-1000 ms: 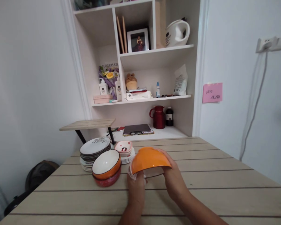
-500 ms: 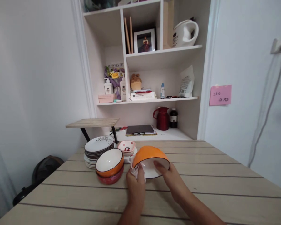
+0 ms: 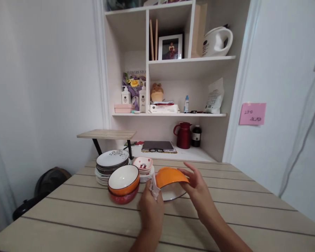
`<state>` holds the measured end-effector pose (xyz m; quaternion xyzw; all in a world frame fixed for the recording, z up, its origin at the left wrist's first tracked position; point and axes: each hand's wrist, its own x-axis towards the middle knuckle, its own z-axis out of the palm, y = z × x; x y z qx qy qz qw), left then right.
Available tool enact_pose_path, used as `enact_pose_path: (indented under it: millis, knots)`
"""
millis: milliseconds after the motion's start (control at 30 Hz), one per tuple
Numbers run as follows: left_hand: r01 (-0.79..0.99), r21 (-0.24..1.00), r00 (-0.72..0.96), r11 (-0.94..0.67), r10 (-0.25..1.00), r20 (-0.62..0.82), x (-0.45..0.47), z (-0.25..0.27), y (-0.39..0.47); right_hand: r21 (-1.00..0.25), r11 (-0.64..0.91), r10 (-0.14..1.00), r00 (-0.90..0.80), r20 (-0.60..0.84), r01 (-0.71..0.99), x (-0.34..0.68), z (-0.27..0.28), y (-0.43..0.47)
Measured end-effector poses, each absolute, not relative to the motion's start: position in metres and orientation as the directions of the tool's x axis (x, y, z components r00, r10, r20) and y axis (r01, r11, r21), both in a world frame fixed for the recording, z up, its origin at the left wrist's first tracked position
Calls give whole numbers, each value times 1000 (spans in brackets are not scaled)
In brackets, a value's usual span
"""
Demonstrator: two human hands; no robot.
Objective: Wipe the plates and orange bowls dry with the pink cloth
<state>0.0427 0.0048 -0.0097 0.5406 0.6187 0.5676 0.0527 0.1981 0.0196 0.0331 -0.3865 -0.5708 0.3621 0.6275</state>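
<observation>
An orange bowl (image 3: 171, 176) with a white inside and dark rim is tipped on its side above the table, its opening facing me. My left hand (image 3: 151, 206) is closed around a crumpled white cloth (image 3: 154, 187), which presses on the bowl's left rim. At the right rim, my right hand (image 3: 196, 187) grips the bowl with the thumb by the opening and the fingers raised along the outside. To the left, another orange bowl (image 3: 124, 178) sits in a red bowl (image 3: 124, 196). Whether the left fingers also pinch the rim is hidden.
Behind the stacked bowls stand a pile of plates (image 3: 112, 159) and small patterned dishes (image 3: 143, 163) on white saucers. A small raised wooden stand (image 3: 106, 134) is at the back left. A closed laptop (image 3: 158, 145), a red jug (image 3: 183, 135) and a dark bottle (image 3: 196, 136) are in the niche behind.
My right hand has shifted its grip on the bowl, its fingers now lifted and spread outside the rim. The cloth shows more at the left rim. The view has turned slightly left.
</observation>
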Motion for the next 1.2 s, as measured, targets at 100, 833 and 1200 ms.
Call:
enact_pose_path:
  millis: [100, 833, 1200]
  knots:
    - [705, 673, -373, -224, 690, 620, 40, -12, 6, -806, 554, 824, 2, 567, 209, 198, 32, 18]
    - [-140, 921, -408, -365, 868, 282, 60, -5, 14, -932, 284, 953, 169, 250, -223, 179, 30, 3]
    - [176, 940, -487, -291, 804, 341, 45, -10, 14, -940, 342, 936, 95, 338, -19, 185, 17, 18]
